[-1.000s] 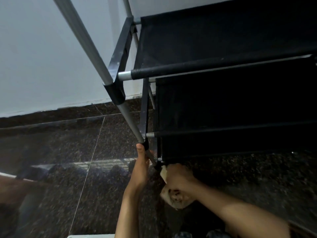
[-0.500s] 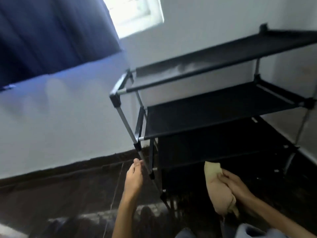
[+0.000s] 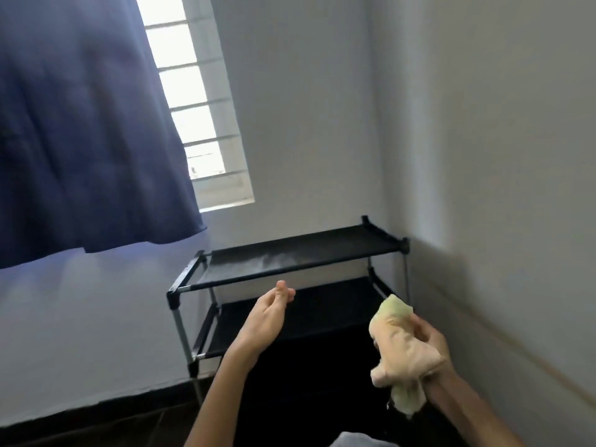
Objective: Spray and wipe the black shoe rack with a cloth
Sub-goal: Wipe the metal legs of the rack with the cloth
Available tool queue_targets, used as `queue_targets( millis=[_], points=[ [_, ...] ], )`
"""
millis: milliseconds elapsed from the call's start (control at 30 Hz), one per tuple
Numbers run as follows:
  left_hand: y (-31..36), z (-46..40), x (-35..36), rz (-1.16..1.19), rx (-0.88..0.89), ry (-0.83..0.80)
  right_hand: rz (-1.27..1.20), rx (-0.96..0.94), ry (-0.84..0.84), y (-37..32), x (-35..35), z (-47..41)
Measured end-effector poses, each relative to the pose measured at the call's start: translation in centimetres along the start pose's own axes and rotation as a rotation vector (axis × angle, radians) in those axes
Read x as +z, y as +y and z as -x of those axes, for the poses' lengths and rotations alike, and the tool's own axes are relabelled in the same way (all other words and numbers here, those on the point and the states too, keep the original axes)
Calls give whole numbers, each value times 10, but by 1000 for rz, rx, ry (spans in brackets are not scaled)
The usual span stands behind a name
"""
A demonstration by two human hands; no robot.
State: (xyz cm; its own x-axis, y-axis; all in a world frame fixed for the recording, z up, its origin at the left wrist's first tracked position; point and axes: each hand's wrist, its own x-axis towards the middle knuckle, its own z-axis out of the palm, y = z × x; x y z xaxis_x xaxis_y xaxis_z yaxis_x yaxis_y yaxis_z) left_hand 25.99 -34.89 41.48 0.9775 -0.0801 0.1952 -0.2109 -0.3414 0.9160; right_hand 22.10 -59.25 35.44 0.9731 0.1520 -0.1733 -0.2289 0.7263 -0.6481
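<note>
The black shoe rack [image 3: 290,253] stands in the room's corner, with black fabric shelves on metal poles. A pale dusty or damp patch shows on its top shelf. My right hand [image 3: 429,350] grips a bunched beige and pale green cloth [image 3: 400,346], held in the air in front of the rack's right side. My left hand [image 3: 267,314] hovers in front of the middle shelf, fingers loosely curled, holding nothing and touching nothing. No spray bottle is in view.
A white wall [image 3: 483,156] runs close along the right. A dark blue curtain [image 3: 80,124] hangs at the upper left beside a barred window [image 3: 193,108]. The dark floor [image 3: 96,424] and skirting lie below the left wall.
The view has risen from the rack's bottom corner to the whole rack. My left hand let go of the lower pole and lifted. My right hand raised the cloth off the bottom shelf.
</note>
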Motion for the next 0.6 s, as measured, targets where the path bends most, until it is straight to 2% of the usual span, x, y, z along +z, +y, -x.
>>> queue_targets(
  millis=[33, 67, 133, 167, 300, 400, 467, 533, 600],
  points=[
    [14, -3, 13, 1, 27, -23, -29, -107, -41, -9, -3, 4],
    [26, -6, 25, -3, 48, -49, -51, -136, -65, -20, -3, 11],
    [49, -12, 48, -27, 80, -118, -264, -67, -91, -45, -5, 18],
    [59, -14, 59, -40, 90, -171, -333, -75, -157, -54, -5, 23],
    [85, -19, 106, -51, 21, -472, -439, -164, -358, -82, 2, 33],
    [95, -28, 137, 67, 4, -542, -430, -231, -504, -97, -1, 32],
    [99, -38, 155, 125, 14, -474, -290, -264, -521, -98, -4, 26],
    [97, -53, 169, 35, 41, -371, 179, -354, -298, -91, -8, 12],
    [87, -67, 181, -52, 39, -327, 556, -366, -22, -84, -12, -6]
  ],
)
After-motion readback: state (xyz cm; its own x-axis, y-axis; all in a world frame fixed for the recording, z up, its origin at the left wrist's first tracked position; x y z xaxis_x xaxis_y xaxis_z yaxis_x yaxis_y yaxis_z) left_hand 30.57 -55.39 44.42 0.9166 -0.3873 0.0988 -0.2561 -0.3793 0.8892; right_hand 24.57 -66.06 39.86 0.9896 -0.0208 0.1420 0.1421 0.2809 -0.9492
